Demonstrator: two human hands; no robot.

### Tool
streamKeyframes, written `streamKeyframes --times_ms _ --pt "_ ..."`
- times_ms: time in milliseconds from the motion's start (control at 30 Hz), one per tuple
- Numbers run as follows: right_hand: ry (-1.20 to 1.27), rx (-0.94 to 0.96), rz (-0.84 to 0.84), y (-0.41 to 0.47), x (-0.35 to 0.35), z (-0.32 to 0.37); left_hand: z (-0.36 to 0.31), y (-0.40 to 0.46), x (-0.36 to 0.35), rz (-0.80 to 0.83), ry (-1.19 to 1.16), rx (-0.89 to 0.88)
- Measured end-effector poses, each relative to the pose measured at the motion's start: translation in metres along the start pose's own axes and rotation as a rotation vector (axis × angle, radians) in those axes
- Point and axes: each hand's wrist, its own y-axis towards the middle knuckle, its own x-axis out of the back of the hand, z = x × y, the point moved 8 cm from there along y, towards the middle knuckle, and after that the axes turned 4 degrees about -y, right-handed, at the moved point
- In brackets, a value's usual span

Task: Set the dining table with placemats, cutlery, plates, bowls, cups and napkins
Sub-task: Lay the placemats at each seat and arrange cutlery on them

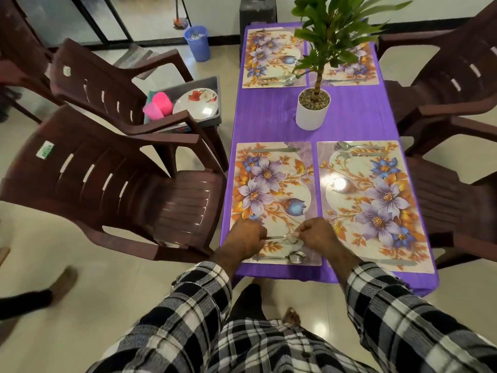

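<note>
Both hands meet over the near-left placemat (274,200) at the table's (269,117) near edge. The left hand (248,238) and right hand (316,234), fingers curled, pinch what looks like a fork (279,237); a spoon (291,257) lies just nearer.

Person wears a long-sleeved checked shirt (269,348), black/white/grey plaid w/ broad dark bands crossed by thinner pale stripes; a few small dark buttons run down the front placket. Left sleeve (188,300) & right sleeve (398,313) are same fabric, cuffs bunched up partway along the forearms w/ gathered folds at the cuff edge, so wrists, left hand (246,238) & right hand (316,232) are bare, no rings, watch or gloves visible. Below the shirt hem: dark trouser leg (246,300), plain, and a bare foot (291,317) on the floor.
</note>
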Motion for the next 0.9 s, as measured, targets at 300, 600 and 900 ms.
streamKeyframes --times_ms 300,600,900 --pt "-0.278 0.050 0.043 0.010 -0.007 -0.007 0.012 0.003 -0.006 0.063 -0.152 0.064" --pt "-0.288 0.062 0.061 0.010 -0.009 -0.007 0.019 0.000 -0.020 0.134 -0.247 0.119" --pt "-0.298 0.158 -0.142 -0.004 0.008 0.003 0.022 -0.024 0.007 -0.006 -0.263 0.170"
